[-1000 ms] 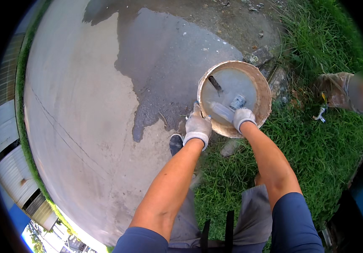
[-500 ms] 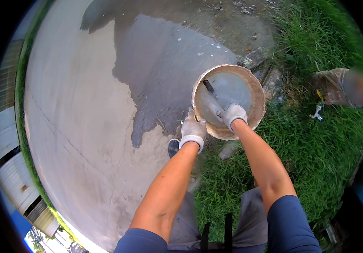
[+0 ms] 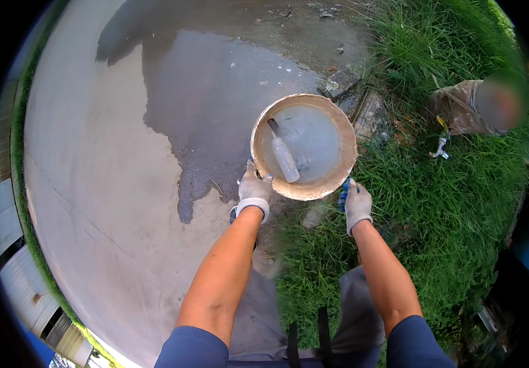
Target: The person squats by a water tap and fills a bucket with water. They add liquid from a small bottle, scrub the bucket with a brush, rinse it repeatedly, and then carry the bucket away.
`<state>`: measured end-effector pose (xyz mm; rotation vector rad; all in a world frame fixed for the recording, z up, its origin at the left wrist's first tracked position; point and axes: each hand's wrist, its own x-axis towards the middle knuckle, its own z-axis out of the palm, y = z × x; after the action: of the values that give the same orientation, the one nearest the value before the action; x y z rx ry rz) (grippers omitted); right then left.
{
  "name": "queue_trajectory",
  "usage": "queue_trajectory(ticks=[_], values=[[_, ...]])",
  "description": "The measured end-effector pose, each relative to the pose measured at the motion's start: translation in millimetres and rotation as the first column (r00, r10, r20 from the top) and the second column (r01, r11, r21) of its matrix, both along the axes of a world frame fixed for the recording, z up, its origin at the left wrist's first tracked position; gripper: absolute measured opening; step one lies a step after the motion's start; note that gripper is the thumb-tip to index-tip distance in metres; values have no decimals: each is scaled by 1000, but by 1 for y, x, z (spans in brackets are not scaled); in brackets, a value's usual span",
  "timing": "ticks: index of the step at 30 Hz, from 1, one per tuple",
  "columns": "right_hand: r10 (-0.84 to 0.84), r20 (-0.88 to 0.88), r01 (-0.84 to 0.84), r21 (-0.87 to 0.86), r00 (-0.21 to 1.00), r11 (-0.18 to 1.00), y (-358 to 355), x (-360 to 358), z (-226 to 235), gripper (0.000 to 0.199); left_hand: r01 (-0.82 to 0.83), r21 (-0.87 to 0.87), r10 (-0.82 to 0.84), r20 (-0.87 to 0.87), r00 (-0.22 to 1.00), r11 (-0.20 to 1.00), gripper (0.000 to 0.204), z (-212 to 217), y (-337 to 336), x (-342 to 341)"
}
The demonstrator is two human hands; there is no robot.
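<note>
A round tub (image 3: 348, 134) with a crusted beige-brown rim stands in front of me, holding cloudy grey water. In the water leans a long pale thing (image 3: 284, 158) with a narrow neck and a dark end; its exact kind is unclear. My left hand (image 3: 255, 189), in a grey-white glove, is closed on the tub's near-left rim. On the near-right side is my right hand (image 3: 356, 203), gloved with blue fingertips. Its fingers are bent but apart beside the tub's outer wall, and nothing shows in them.
Concrete paving (image 3: 99, 165) with a dark wet patch (image 3: 209, 98) spreads left of the tub. Grass (image 3: 436, 208) grows on the right, around a metal tap (image 3: 440, 148) and a brown wrapped post (image 3: 458, 109). Broken stone slabs (image 3: 370, 116) lie just beyond the tub.
My right hand has let go of the pale thing, left the water and moved outside the tub's near-right side. My left hand stays at the rim. The view has shifted slightly.
</note>
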<state>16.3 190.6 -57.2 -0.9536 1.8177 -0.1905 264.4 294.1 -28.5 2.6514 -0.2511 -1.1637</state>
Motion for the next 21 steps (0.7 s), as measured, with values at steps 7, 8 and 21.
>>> queue_trajectory(ticks=[7, 8, 21], values=[[-507, 532, 367, 352, 679, 861, -69, 11, -102, 61, -26, -109, 28, 15, 1000, 994, 81, -13, 8, -5], [-484, 598, 350, 335, 639, 875, -75, 12, -110, 64, -33, -149, 35, 8, 999, 988, 82, -14, 10, -4], [-357, 365, 132, 516, 860, 846, -25, -5, -55, 59, -550, -178, 517, -201, 832, 816, 81, -90, 66, -18]])
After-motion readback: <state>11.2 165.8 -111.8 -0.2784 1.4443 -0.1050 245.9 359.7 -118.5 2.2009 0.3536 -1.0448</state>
